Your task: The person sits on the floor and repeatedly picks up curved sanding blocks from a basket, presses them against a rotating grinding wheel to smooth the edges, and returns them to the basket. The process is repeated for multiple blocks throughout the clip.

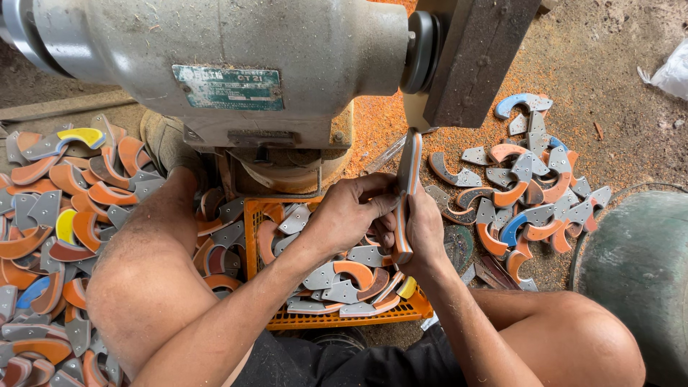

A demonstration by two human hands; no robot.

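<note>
Both my hands grip one curved grey-and-orange handle piece (408, 172), held upright on edge. My left hand (351, 211) wraps it from the left and my right hand (424, 231) holds its lower part. The piece's top end reaches up to the underside of the guarded wheel (473, 57) of a grey bench grinder (236, 50). Below my hands sits an orange plastic crate (344, 319) filled with several similar pieces.
Heaps of curved grey, orange, blue and yellow pieces lie on the ground at left (50, 215) and at right (530, 186). Orange dust (444, 140) covers the dirt floor. A round green-grey container (638, 272) stands at right. My bare knees flank the crate.
</note>
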